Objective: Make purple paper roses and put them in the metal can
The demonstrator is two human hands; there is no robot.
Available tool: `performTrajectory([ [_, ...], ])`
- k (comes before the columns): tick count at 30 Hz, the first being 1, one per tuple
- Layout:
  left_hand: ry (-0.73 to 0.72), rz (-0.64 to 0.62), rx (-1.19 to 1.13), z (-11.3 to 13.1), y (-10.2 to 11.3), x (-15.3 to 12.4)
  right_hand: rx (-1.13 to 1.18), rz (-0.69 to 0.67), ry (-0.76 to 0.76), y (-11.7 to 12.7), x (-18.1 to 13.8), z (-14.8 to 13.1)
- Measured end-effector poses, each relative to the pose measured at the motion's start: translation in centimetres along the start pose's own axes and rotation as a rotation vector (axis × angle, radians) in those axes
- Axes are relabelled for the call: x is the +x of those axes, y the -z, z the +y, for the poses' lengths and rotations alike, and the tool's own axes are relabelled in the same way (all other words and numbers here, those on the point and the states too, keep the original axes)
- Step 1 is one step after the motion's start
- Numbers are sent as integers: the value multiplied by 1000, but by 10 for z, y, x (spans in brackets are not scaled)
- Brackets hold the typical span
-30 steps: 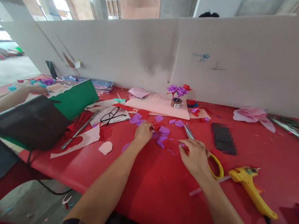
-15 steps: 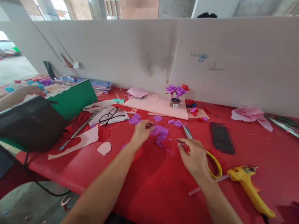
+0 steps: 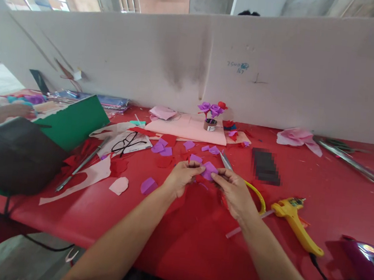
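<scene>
Both my hands meet over the red table [image 3: 196, 243], pinching one purple paper petal [image 3: 208, 170] between them. My left hand [image 3: 180, 178] grips its left edge with closed fingers. My right hand [image 3: 233, 191] holds its right edge and also seems to pinch a small red piece underneath. More purple petals [image 3: 159, 148] and red paper scraps [image 3: 164, 160] lie scattered just beyond my hands. Yellow-handled scissors [image 3: 255, 192] lie partly under my right hand, blades pointing away.
A yellow glue gun [image 3: 295, 222] lies right of my hands, a purple device [image 3: 366, 261] at the far right. Purple paper roses in a small holder [image 3: 211, 115] stand on pink sheets. Glasses [image 3: 127, 141], a green sheet [image 3: 71, 121], a black bag [image 3: 15, 153] and another person's hand [image 3: 12, 110] are left.
My left hand lifted a purple petal off the table and drew back; my right hand moved left to meet it. The view shifted, bringing the purple device into sight.
</scene>
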State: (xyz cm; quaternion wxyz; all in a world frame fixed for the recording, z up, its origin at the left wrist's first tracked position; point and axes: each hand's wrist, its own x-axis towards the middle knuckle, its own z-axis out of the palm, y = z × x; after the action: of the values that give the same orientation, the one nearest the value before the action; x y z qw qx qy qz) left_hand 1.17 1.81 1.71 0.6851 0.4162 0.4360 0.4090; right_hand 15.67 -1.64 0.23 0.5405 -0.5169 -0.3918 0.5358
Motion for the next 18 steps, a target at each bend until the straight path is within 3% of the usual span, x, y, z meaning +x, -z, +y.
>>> performTrajectory([
  [3,-75,83,270,0,19,12,-95,29,36,2,3,2],
  [5,-177,270,501,1,40,21,-183,40,65,4,4,4],
  [8,-180,514,864,6,71,33,-330,41,126,10,6,6],
  [11,-254,656,996,10,82,39,-739,52,257,20,9,6],
  [14,-265,540,1015,11,69,42,-1246,97,408,28,12,7],
  [18,-181,336,1054,9,43,52,-1459,63,441,30,17,11],
])
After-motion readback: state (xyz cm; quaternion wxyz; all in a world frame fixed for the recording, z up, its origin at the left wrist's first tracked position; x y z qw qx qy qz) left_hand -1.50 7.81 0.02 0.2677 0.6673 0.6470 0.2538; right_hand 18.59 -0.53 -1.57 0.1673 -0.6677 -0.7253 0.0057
